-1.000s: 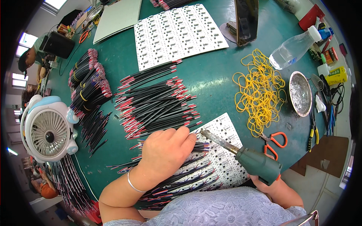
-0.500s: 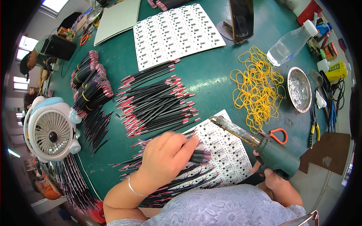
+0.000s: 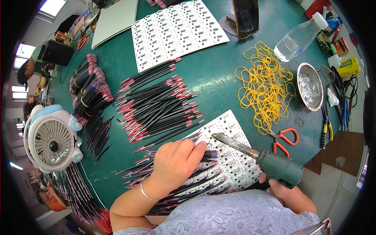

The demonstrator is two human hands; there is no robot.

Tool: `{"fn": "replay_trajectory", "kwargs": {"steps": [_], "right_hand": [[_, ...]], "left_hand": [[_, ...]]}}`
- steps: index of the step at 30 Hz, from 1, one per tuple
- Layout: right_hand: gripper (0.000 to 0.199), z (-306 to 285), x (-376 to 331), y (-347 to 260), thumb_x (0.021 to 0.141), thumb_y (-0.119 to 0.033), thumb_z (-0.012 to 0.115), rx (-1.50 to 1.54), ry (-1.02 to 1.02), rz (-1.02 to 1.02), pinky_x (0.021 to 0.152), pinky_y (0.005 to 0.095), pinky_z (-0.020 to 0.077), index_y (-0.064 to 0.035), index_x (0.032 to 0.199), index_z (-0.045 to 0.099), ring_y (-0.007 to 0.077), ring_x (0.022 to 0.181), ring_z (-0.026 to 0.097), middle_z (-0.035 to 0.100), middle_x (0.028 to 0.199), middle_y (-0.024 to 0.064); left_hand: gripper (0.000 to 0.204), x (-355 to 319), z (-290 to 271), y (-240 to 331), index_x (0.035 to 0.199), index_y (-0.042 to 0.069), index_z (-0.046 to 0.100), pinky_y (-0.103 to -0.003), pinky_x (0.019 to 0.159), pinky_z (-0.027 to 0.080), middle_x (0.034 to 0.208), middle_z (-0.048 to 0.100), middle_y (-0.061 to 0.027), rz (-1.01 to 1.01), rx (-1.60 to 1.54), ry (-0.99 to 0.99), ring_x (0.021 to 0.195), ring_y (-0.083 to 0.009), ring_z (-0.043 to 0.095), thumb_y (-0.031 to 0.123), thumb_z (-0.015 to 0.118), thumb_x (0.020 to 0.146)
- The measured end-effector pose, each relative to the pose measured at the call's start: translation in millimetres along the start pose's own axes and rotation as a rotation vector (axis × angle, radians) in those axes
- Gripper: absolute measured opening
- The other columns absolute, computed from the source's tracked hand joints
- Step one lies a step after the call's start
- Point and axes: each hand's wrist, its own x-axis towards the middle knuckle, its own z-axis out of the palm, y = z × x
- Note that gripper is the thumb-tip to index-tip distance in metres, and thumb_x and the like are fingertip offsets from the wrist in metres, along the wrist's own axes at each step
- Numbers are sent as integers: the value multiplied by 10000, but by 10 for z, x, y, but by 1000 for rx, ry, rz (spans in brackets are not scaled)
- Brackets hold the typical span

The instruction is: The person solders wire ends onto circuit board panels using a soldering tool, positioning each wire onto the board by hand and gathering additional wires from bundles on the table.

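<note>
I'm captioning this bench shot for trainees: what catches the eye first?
A big fan of red-tipped black wires spreads across the middle of the green table. In front of it, the left hand presses wires onto a white circuit panel, and the right hand holds a green soldering iron over it. Yellow rubber bands lie heaped at right.

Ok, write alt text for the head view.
A person's left hand presses red-tipped black wires onto a white circuit panel while the right hand holds a green soldering iron over it. Loose wires and yellow rubber bands cover the green table.
</note>
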Motion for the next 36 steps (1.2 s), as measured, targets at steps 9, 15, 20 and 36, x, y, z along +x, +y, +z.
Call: {"fn": "replay_trajectory", "kwargs": {"steps": [9, 15, 20, 36], "right_hand": [[283, 38, 41, -24, 781, -70, 628, -226, -59, -7, 772, 381, 505, -15, 1057, 647, 311, 918, 643, 654, 1069, 159], [319, 42, 63, -6, 748, -49, 647, -281, -46, -5, 806, 370, 500, -18, 1065, 646, 293, 938, 639, 652, 1074, 150], [338, 67, 32, -8, 712, -32, 640, -260, -36, 4, 800, 354, 508, -14, 1049, 645, 296, 895, 649, 661, 1035, 138], [377, 2, 39, 25, 908, -259, 558, -249, -100, -135, 560, 283, 505, 44, 1132, 541, 155, 631, 613, 585, 829, 91]], "left_hand": [[265, 26, 89, -5, 939, 30, 654, -320, 539, 429, 783, 534, -58, -26, -88, 61, 643, -204, 537, 58, 645, 675], [259, 35, 106, -13, 938, 17, 649, -329, 548, 444, 792, 539, -67, -17, -114, 62, 653, -218, 546, 54, 643, 682], [241, 27, 85, -20, 934, 20, 637, -327, 555, 449, 794, 534, -64, -16, -104, 27, 664, -215, 551, 60, 632, 697], [233, 67, 50, 2, 937, 26, 640, -322, 574, 452, 806, 542, -62, -8, -87, -13, 697, -213, 562, 83, 621, 712]]}}
